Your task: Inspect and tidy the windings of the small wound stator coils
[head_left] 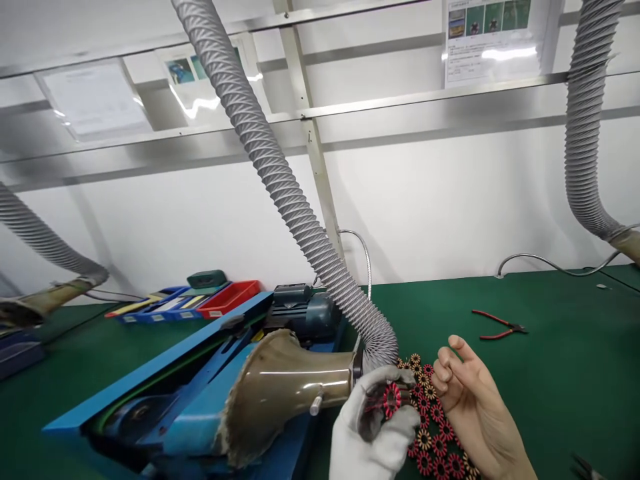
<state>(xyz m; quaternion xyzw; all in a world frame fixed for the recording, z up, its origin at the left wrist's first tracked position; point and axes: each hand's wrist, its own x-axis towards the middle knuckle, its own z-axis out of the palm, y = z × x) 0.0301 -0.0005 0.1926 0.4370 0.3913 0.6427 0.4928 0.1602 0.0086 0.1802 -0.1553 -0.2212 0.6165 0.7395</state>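
Observation:
My left hand (373, 423), in a white glove, is closed around a small ring coil (392, 400) wound with red wire. Dark, soiled patches show on the glove's fingertips. My right hand (467, 397) is bare and raised just to the right, with its fingers curled in; whatever they may pinch cannot be made out. Beneath and between both hands lies a bed of similar ring coils (424, 439), some red and some copper-yellow, on the green table mat (555, 400).
Left of my hands stands a blue belt machine (200, 427) with a motor (305, 313). A brown suction funnel (290, 393) on a grey hose (280, 173) reaches over it. Red-handled pliers (500, 325) lie at the right. Blue and red bins (233, 299) stand behind the machine.

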